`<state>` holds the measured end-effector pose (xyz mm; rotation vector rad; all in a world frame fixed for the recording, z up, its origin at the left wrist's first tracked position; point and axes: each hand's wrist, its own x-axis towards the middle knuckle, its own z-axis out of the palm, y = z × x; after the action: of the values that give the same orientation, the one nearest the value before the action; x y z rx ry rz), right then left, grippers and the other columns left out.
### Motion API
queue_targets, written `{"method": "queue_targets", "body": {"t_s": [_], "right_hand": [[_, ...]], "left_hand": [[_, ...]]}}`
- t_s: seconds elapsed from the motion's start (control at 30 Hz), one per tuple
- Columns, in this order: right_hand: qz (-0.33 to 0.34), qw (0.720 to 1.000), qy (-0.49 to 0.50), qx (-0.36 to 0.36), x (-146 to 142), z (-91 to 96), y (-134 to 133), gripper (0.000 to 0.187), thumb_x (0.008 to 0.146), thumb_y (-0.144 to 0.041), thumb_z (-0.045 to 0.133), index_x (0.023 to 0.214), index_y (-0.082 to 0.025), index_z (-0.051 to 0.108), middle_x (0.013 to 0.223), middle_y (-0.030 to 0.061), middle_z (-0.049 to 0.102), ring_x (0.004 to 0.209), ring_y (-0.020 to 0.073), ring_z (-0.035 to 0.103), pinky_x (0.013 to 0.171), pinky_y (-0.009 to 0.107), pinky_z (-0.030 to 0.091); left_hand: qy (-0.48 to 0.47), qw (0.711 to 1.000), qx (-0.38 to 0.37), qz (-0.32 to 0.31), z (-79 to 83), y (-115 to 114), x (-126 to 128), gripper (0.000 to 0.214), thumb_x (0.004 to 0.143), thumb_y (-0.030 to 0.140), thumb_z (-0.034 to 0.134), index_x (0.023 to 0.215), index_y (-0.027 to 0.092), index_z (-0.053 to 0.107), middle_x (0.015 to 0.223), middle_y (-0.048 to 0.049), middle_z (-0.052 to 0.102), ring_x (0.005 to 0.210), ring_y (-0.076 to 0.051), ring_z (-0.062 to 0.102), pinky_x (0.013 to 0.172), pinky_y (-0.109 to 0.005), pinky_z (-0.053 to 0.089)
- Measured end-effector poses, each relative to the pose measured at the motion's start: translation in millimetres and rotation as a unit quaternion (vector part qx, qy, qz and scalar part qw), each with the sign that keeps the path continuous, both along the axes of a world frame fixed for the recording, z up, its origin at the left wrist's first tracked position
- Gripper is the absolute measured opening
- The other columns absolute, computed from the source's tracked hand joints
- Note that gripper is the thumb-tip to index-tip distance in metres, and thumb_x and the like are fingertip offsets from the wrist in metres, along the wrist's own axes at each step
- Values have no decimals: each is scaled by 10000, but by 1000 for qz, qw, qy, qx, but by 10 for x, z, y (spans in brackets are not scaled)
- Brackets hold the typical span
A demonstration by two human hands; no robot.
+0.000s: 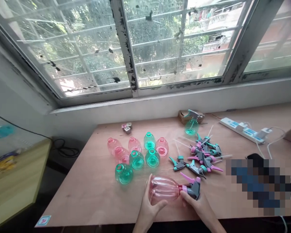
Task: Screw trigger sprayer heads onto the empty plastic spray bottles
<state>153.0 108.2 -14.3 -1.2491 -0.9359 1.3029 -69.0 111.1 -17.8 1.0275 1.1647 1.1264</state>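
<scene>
A clear pink spray bottle (165, 187) lies sideways between my two hands, over the front part of the table. My left hand (150, 200) is wrapped round the bottle's base. At the neck, the fingers of my right hand (195, 202) close on the pink collar of the grey-and-pink trigger sprayer head (194, 187). The head sits against the bottle's mouth; whether it is screwed tight I cannot tell. Beyond my hands stand several open bottles, among them a green bottle (124, 174) and a pink bottle (162, 147). Loose trigger sprayers (203, 153) lie in a pile to the right.
A green bottle with a sprayer fitted (191, 126) stands at the back by a cardboard box (183, 117). A power strip (242, 130) with cables lies at right, near a blurred patch. Small blocks (127, 129) rest at back left on the wooden table (87, 184).
</scene>
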Motion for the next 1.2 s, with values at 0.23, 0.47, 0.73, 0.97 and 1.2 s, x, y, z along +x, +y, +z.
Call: {"method": "queue_targets", "body": {"t_s": [0.23, 0.47, 0.73, 0.97, 1.2], "right_hand": [[41, 999, 3, 29, 29, 129, -162, 455, 820, -641, 824, 747, -206, 712, 534, 35, 657, 484, 224, 600, 547, 343, 487], [73, 994, -53, 61, 93, 359, -228, 514, 827, -630, 810, 554, -237, 623, 533, 35, 634, 518, 221, 598, 569, 341, 507], [56, 997, 14, 58, 171, 400, -146, 480, 817, -652, 827, 737, -195, 704, 589, 46, 667, 456, 204, 580, 482, 336, 469], [36, 993, -45, 99, 173, 499, -294, 469, 815, -637, 838, 680, -209, 702, 523, 19, 634, 504, 205, 581, 574, 350, 494], [62, 990, 47, 120, 187, 371, -195, 429, 902, -607, 784, 862, -188, 705, 640, 25, 691, 466, 176, 577, 502, 313, 453]], "left_hand": [[-29, 999, 13, 9, 198, -342, -24, 1339, 586, 518, 1025, 1695, 378, 288, 1741, -107, 414, 1595, -398, 395, 1325, -520, 299], [-48, 998, 1, -38, 476, -360, -52, 1280, 653, 612, 967, 1698, 273, 309, 1657, -193, 517, 1535, -426, 481, 1276, -556, 374], [2, 1000, 21, -22, 654, -416, 97, 1363, 651, 526, 993, 1728, 323, 182, 1805, -127, 249, 1648, -394, 268, 1329, -532, 261], [-31, 999, 43, 1, 597, -433, 102, 1230, 661, 602, 968, 1678, 255, 370, 1624, -187, 545, 1539, -432, 462, 1305, -584, 297], [-56, 994, 95, 3, 457, -581, 69, 1390, 637, 619, 976, 1727, 349, 158, 1779, -163, 310, 1576, -426, 412, 1309, -578, 278]]}}
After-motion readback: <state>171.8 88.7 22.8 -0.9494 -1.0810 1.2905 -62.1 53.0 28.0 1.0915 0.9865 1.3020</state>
